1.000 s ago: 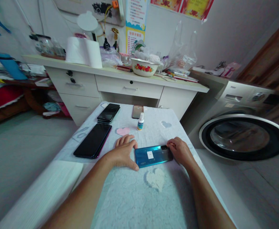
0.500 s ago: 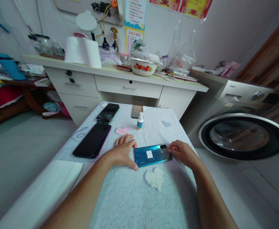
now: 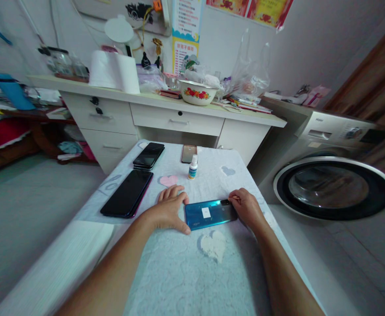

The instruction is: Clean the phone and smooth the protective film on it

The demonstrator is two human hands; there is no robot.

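A blue smartphone (image 3: 219, 213) lies back up on the cloth-covered table, with a small white label on its back. My left hand (image 3: 169, 210) braces its left end, thumb at the near corner and index finger at the far corner; the other fingers rest on the cloth. At the opposite end, the fingers of my right hand (image 3: 245, 205) are pinched together over the camera corner. Whatever they may hold is too small to make out. Beyond the phone stands a small white spray bottle (image 3: 193, 169) with a blue label.
Black-screened phones (image 3: 128, 193) lie stacked at the left, with another phone stack (image 3: 149, 154) behind them. A gold-coloured phone (image 3: 189, 153) lies at the far edge. Past the table are a white desk (image 3: 179, 120) with a flowered bowl (image 3: 198, 93) and a washing machine (image 3: 330, 162).
My right hand has shifted slightly left and away from me, now covering part of the phone's camera. My left hand, the phone and the bottle have stayed put.
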